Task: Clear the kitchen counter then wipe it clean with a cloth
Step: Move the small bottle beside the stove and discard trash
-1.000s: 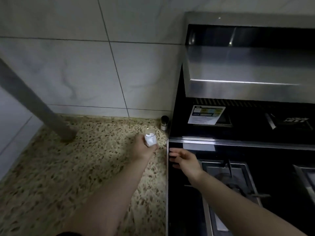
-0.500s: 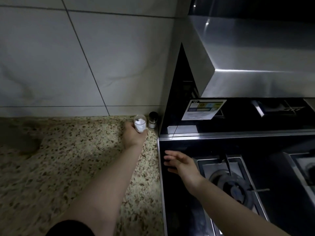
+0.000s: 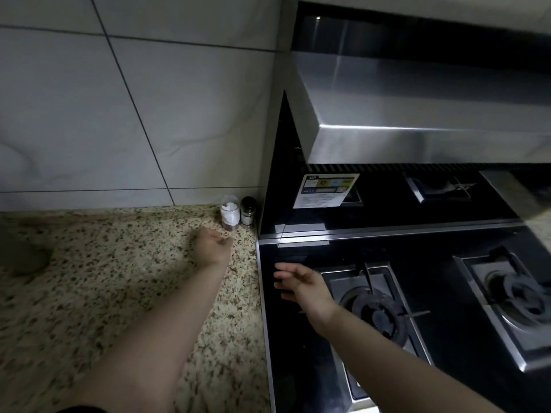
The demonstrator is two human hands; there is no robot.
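Note:
A small clear jar with white contents stands upright at the back of the speckled stone counter, against the tiled wall. Right beside it stands a dark-lidded spice jar. My left hand hovers over the counter just in front of the clear jar, fingers loosely curled, holding nothing and a short gap away from it. My right hand floats above the left edge of the black stove top, fingers relaxed and spread, empty. No cloth is in view.
The black gas stove with two burners fills the right side. A steel range hood overhangs it. A label sticker sits on the stove's back panel. A grey slanted post base meets the counter at far left.
My left hand set the clear jar down next to the dark-lidded jar in the back corner, let go and drew back a little. The right hand stayed over the stove edge.

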